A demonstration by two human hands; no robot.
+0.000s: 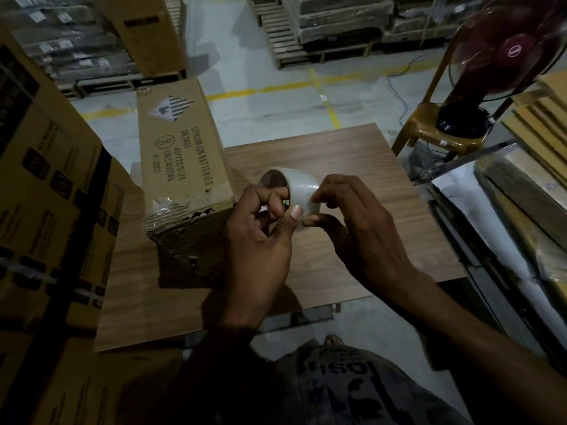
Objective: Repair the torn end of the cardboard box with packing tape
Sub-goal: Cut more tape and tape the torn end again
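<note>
Head view, and we're looking down on a wooden table [352, 154] with both hands up over its middle, working a roll of tape [299, 191]. The left hand [260, 240] has the roll: fingers curled into the hollow core, thumb laid flat across the clear outer face, nail up. The right hand [352, 228] comes in from the other side, and its thumb and forefinger tips pinch at that same outer face while the other fingers curl underneath. The roll is held above the table, not resting on it, just beside the near end of the cardboard box [181, 167]. That box lies lengthwise on the table's left part, its far end reaching past the table's far edge. Its top carries a diamond hazard label and the print "LITHIUM ION BATTERIES". And there's the damage: the near end is crumpled, a ragged dark gap runs along its top edge, and wrinkled clear tape covers the near left corner. Whether any loose strip has come free of the roll, I can't tell; it's dim and the fingers cover that spot. Left of the table, stacked boxes [46, 194] rise close by. Beyond the table's far right corner stands a plastic chair [435, 127] carrying a dark red fan [503, 56]. Further off, past the table's far edge, pallets [291, 32] sit stacked on the floor.
</note>
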